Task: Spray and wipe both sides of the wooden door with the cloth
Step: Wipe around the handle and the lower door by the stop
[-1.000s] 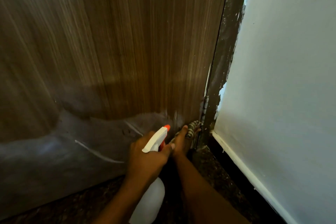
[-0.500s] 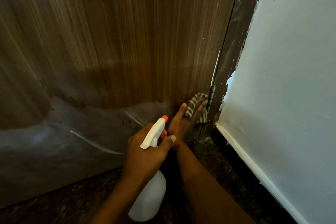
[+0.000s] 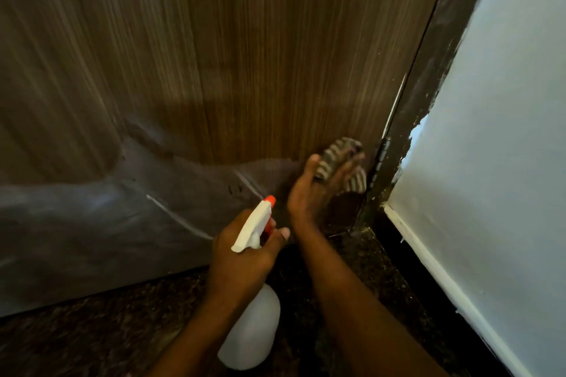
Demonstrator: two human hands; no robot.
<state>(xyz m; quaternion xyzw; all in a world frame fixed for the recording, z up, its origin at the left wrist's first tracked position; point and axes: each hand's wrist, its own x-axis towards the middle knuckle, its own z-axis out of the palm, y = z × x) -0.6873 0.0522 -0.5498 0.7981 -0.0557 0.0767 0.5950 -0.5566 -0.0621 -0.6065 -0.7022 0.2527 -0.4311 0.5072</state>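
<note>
Striped cloth (image 3: 334,154) flat against wooden door (image 3: 245,55), low, near hinge edge (image 3: 381,154). Pressed there by right hand (image 3: 317,190), fingers straight and spread. Spray bottle (image 3: 251,326) gripped by left hand (image 3: 242,260), fingers curled round neck, nozzle toward door.

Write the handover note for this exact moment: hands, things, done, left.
Left hand: grip round the neck of the spray bottle, nozzle toward the door, low down.
Right hand: straight fingers press the cloth on the door's lower corner, beside the hinge.
Done: cannot tell how much of this side is wiped; a dull grey band covers its lower part.
Left: probably finish this side, then spray and wipe the other side, which is not in view.
</note>
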